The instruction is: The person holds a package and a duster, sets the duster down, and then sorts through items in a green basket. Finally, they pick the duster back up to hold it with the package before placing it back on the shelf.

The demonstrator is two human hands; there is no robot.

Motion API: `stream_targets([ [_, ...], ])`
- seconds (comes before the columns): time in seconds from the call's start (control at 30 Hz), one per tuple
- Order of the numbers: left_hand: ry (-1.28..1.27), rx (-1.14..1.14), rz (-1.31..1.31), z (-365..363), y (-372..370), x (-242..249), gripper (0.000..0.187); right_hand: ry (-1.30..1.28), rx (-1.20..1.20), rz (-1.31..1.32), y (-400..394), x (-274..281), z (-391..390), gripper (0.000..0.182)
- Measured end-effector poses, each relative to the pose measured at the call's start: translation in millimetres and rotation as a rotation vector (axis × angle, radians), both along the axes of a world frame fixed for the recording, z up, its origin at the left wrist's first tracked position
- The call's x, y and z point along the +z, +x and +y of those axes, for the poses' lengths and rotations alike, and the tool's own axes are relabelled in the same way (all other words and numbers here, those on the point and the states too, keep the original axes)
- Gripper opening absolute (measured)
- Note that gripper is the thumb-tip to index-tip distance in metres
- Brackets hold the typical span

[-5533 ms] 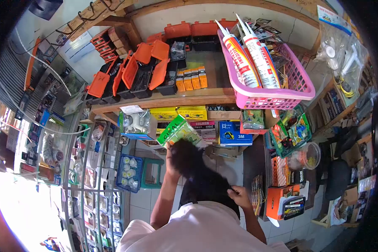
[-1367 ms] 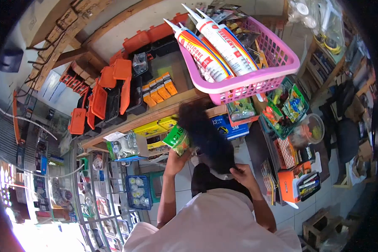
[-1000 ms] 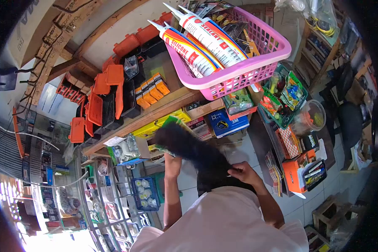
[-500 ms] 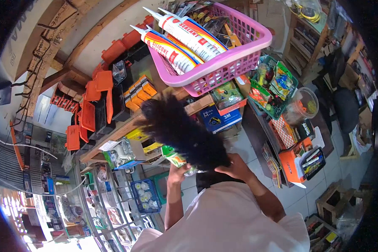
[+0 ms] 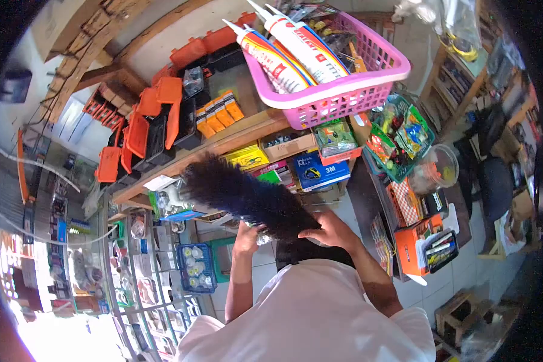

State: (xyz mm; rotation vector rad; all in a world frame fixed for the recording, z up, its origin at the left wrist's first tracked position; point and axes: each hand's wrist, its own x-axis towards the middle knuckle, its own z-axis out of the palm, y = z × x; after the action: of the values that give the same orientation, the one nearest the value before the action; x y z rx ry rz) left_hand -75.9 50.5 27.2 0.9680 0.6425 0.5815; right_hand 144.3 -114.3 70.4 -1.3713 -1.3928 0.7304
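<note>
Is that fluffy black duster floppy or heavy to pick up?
Probably light: the duster looks mostly fluff. Its wispy edges suggest soft, bendy tips. The middle may be stiffer, since it juts from the right hand without sagging.

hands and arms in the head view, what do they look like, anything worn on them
The left hand and the right hand look bare, with no gloves, and no watch or band shows at either wrist; rings would be too hard to make out. The forearms are uncovered too. Above them come the loose, short sleeves of a plain white shirt.
</note>
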Motion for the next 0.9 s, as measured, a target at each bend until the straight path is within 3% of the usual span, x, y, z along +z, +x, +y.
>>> stream_targets([
  [0.07,-0.012,0.024,-0.059,-1,-5,1,0.064,-0.152,0.046,-0.089,2,-5,4,0.051],
  [0.13,-0.059,0.042,-0.214,-4,-6,10,0.057,-0.099,0.058,-0.078,0,3,7,0.049],
  [0.23,-0.100,0.066,-0.195,3,-6,6,0.058,-0.018,0.047,-0.081,-5,22,19,0.046],
  [0.3,-0.039,0.064,-0.217,0,-2,13,0.059,-0.064,-0.043,0.255,-11,21,27,0.046],
  [0.33,0.016,0.043,-0.227,-1,1,18,0.060,0.010,-0.115,0.209,-14,22,33,0.046],
  [0.37,-0.052,0.020,-0.195,1,1,19,0.072,0.014,-0.114,0.200,-13,26,38,0.046],
  [0.5,0.043,-0.040,-0.266,4,14,28,0.070,-0.035,-0.001,0.218,-12,48,47,0.039],
  [0.63,0.082,0.055,-0.271,7,18,23,0.065,-0.048,-0.029,0.115,-15,52,50,0.032],
  [0.67,0.350,0.006,-0.112,12,16,18,0.057,-0.035,-0.050,0.078,-16,55,52,0.030],
  [0.7,0.352,0.001,-0.115,10,16,14,0.057,-0.032,-0.055,0.076,-16,58,54,0.030],
  [0.77,0.184,0.218,-0.045,-5,20,10,0.049,0.144,-0.145,-0.158,-18,63,56,0.026],
  [0.83,0.182,0.187,-0.003,-24,22,13,0.044,0.117,-0.150,-0.241,-20,73,57,0.023],
  [0.9,0.105,0.078,-0.105,-40,24,14,0.041,0.083,-0.137,-0.499,-31,79,60,0.025],
])
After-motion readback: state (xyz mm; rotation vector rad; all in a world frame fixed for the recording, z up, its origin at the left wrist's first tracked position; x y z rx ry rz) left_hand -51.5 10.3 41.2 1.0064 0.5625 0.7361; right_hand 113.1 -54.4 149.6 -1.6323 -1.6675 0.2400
